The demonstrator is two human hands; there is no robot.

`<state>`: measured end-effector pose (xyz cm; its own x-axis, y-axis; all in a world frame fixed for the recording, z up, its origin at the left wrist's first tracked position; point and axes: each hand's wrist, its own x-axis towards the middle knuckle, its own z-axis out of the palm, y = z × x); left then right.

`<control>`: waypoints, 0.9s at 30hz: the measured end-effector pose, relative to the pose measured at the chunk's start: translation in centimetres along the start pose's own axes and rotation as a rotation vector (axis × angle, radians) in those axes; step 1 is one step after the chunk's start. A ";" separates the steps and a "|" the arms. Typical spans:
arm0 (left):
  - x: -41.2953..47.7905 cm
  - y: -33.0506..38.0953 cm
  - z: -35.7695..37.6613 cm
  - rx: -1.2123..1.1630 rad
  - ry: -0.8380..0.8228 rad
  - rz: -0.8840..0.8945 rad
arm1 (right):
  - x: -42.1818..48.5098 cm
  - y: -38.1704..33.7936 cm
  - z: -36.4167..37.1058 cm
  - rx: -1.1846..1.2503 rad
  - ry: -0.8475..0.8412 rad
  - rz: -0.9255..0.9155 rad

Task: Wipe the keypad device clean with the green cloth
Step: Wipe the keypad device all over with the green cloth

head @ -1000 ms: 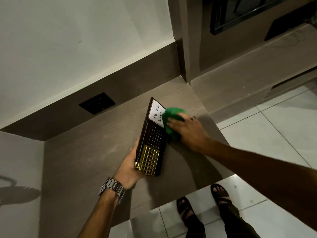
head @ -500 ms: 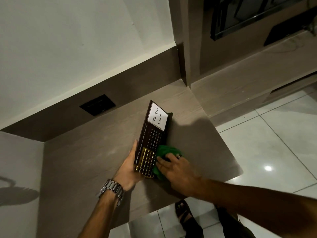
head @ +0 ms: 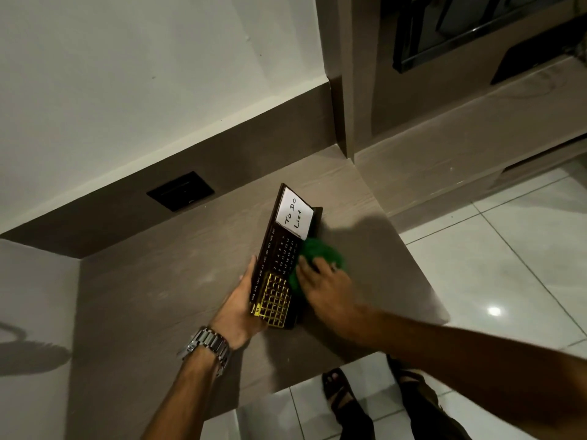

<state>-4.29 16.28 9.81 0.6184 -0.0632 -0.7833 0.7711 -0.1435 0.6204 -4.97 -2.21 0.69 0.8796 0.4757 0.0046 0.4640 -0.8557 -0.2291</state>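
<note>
A long dark brown keypad device [head: 279, 255] lies on the wooden desk [head: 158, 296], with a gold key grid at its near end, printed numbers and month names in the middle, and a white "To Do List" note at the far end. My left hand [head: 239, 304] grips its left edge near the gold keys. My right hand [head: 324, 287] presses a bunched green cloth [head: 319, 257] against the device's right edge, about halfway along. The cloth is blurred by motion and partly hidden under my fingers.
A black wall socket [head: 180, 191] sits in the brown backsplash behind the desk. The desk's right edge [head: 422, 265] drops to a white tiled floor, where my sandalled feet [head: 336, 389] stand. A lower wooden shelf [head: 460, 147] runs off to the right.
My right hand slid the cloth from the device's far end down to its near end, and has now come back up to the middle. My left hand keeps its grip.
</note>
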 end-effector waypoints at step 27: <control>-1.0 -0.9 -0.2 0.569 0.136 0.312 | -6.4 -1.4 -2.6 0.339 -0.072 -0.189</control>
<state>-5.61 16.67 10.04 0.8422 -0.0662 -0.5351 0.3753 -0.6407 0.6699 -10.94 -4.58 3.54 0.7671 0.6415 0.0122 0.5452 -0.6416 -0.5396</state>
